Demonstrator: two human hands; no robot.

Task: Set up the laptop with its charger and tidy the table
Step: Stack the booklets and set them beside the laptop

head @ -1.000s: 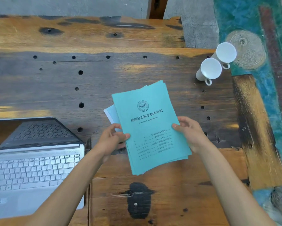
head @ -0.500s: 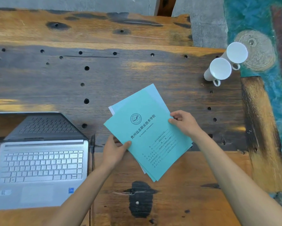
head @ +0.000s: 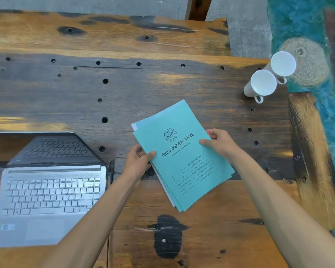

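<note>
Head view: left hand (head: 138,161) and right hand (head: 219,142) each grip an opposite edge of the teal papers (head: 182,157), held tilted above the bench (head: 66,93), right of the open laptop (head: 46,190).

Laptop (head: 46,190) left, papers (head: 182,161) centre, cups (head: 263,82) far right

We look down on a worn wooden table (head: 124,93), dark planks dotted with round holes. Our open silver laptop (head: 46,200) sits at its near left. Two white cups (head: 264,83) stand touching at the far right corner, handles toward us.
</note>
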